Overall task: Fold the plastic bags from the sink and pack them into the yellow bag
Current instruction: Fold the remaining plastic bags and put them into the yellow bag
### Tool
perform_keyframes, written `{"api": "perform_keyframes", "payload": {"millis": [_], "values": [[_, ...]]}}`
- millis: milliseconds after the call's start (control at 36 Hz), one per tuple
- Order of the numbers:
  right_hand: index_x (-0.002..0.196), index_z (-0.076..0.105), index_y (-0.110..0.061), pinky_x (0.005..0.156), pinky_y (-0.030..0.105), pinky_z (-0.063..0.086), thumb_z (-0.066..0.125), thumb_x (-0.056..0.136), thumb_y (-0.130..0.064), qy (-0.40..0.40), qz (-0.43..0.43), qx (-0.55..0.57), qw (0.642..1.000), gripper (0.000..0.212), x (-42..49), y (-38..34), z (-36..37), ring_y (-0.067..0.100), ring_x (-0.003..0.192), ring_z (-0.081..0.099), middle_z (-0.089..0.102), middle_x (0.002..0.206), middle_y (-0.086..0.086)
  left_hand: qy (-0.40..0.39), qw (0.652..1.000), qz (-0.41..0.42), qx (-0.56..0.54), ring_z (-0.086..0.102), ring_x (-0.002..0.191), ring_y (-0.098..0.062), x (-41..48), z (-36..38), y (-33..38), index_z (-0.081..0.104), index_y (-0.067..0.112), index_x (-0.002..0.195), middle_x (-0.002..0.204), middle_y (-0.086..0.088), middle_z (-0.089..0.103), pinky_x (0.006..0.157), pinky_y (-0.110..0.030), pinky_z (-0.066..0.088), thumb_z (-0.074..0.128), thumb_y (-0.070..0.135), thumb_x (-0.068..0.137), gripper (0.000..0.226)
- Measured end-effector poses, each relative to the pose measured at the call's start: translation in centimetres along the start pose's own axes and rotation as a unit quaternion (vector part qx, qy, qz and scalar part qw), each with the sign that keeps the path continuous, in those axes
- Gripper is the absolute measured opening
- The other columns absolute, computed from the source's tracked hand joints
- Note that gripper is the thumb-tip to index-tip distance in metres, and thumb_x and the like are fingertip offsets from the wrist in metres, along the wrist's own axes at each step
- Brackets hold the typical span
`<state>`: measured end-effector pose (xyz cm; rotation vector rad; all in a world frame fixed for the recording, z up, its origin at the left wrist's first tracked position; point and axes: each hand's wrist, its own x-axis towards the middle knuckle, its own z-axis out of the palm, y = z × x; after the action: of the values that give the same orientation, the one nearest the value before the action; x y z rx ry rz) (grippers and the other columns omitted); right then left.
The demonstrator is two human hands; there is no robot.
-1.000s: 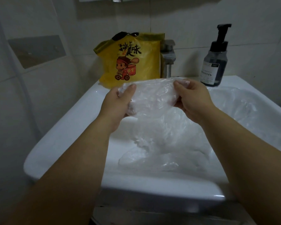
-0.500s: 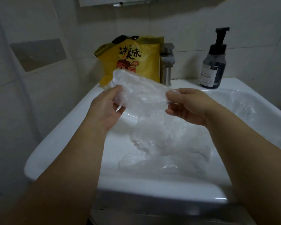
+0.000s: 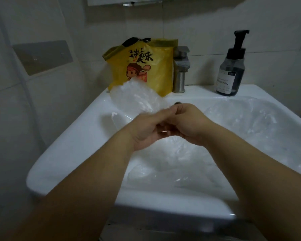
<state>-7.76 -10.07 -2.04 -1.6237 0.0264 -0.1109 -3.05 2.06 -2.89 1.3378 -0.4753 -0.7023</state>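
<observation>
Fingers of left hand [image 3: 146,130] and right hand [image 3: 189,124] seemingly pinch clear bag [image 3: 135,99], which fans out beyond them.

The walls [image 3: 215,18] were large pale tiles with thin grout lines, dull in dim light. A grey metal plate [image 3: 42,56] was set flat into the left wall, and a pale pipe [image 3: 27,94] ran down that wall beside it. At the top edge hung the underside of a fitting [image 3: 129,0], too cut off to identify. A white sink [image 3: 73,136] stood against the back wall, with a steel tap [image 3: 181,70] on its rear ledge and a dark pump bottle [image 3: 230,66] to the right. A small glint [image 3: 231,214] showed on the front rim.
</observation>
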Motion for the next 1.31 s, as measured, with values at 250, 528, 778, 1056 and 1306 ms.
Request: {"api": "perform_keyframes", "payload": {"millis": [250, 528, 778, 1056, 1306], "values": [[0.091, 0.066, -0.002, 0.051, 0.016, 0.049, 0.061, 0.092, -0.014, -0.015, 0.009, -0.067, 0.998, 0.013, 0.0, -0.1, -0.5, 0.006, 0.050, 0.056, 0.062, 0.070, 0.007, 0.130, 0.981, 0.082, -0.120, 0.073, 0.078, -0.013, 0.7, -1.3, 1.4, 0.063, 0.008, 0.107, 0.085, -0.001, 0.075, 0.067, -0.026, 0.058, 0.051, 0.026, 0.098, 0.024], [0.082, 0.065, -0.003, 0.050, 0.019, 0.049, 0.063, 0.089, -0.010, -0.071, 0.091, -0.045, 0.992, 0.011, -0.4, -0.6, -2.7, 0.008, 0.050, 0.055, 0.064, 0.071, 0.008, 0.228, 0.928, 0.174, -0.238, 0.072, 0.076, -0.007, 0.1, -5.0, 2.9, 0.066, 0.013, 0.096, 0.083, 0.001, 0.075, 0.058, -0.020, 0.055, 0.061, 0.025, 0.093, 0.013], [0.092, 0.065, -0.007, 0.052, 0.022, 0.052, 0.065, 0.084, -0.029, -0.100, 0.075, 0.013, 0.992, 0.023, -1.0, -1.5, -2.1, 0.013, 0.059, 0.056, 0.064, 0.080, 0.009, 0.175, 0.958, 0.072, -0.215, 0.072, 0.077, -0.013, -0.5, -3.9, 2.5, 0.066, 0.007, 0.100, 0.091, -0.007, 0.073, 0.067, -0.021, 0.058, 0.065, 0.011, 0.086, 0.014], [0.144, 0.032, -0.039, 0.082, 0.015, 0.049, 0.053, 0.089, 0.007, -0.015, -0.126, -0.259, 0.958, 0.075, -0.7, -0.3, -1.4, 0.010, 0.114, 0.047, 0.037, 0.137, -0.015, 0.226, 0.956, -0.008, -0.189, 0.069, 0.066, -0.008, -0.1, -4.4, 2.1, 0.067, 0.009, 0.084, 0.074, -0.001, 0.074, 0.068, -0.016, 0.055, 0.064, 0.004, 0.088, 0.006], [0.094, 0.069, -0.030, 0.071, 0.002, 0.043, 0.064, 0.090, -0.017, -0.029, -0.193, -0.258, 0.946, 0.015, -1.2, -1.7, -0.5, -0.014, 0.083, 0.057, 0.065, 0.097, -0.024, 0.185, 0.982, -0.024, -0.018, 0.069, 0.069, -0.010, 0.2, -3.7, 1.5, 0.066, 0.005, 0.101, 0.088, -0.007, 0.070, 0.053, -0.017, 0.054, 0.057, -0.005, 0.088, 0.019]]}}
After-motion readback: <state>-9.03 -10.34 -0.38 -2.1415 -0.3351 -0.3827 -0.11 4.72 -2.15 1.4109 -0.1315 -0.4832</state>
